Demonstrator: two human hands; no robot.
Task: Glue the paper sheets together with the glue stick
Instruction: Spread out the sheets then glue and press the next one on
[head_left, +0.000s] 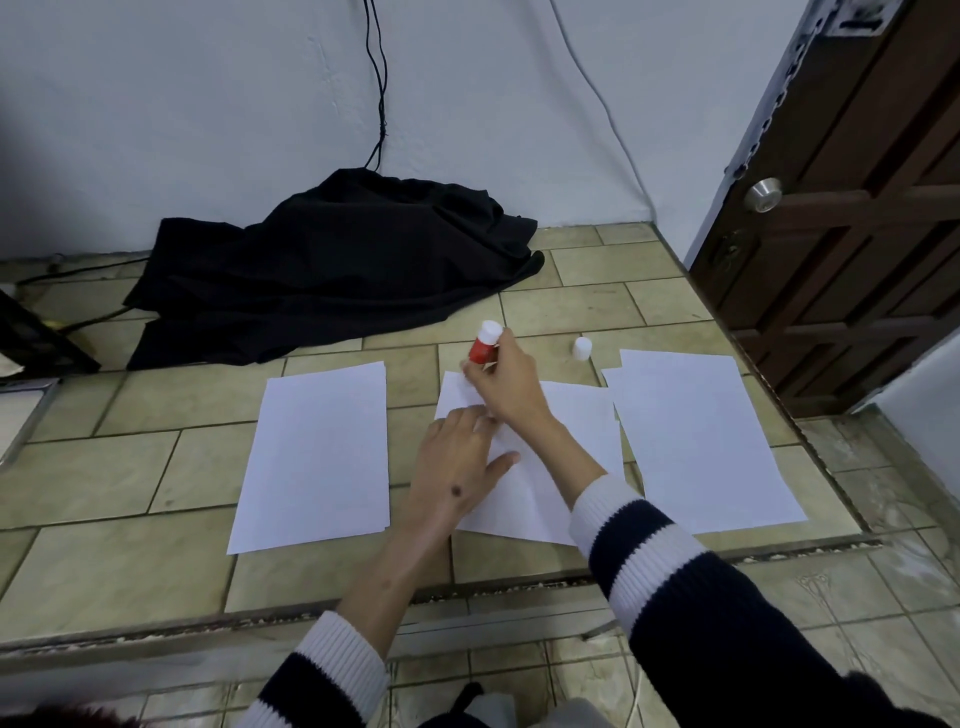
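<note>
On the tiled floor (156, 467), the right hand (506, 387) has its grip clamped around the red glue stick (484, 347), tip down on the far left corner of the middle paper sheet (566, 415). The left hand (457, 467) presses that sheet flat with straight fingers. A left sheet (317, 452) and a right paper stack (701, 441) flank it. The white cap (582, 348) stands beyond, a black cloth (332, 270) lies by the wall, and a wooden door (857, 208) is at right.

right hand (511, 387) grips glue stick (484, 347) over middle sheet (561, 457) | left hand (457, 467) flat on it | cap (582, 347) on tiles (156, 467) | stacks left (319, 452), right (696, 441)
</note>
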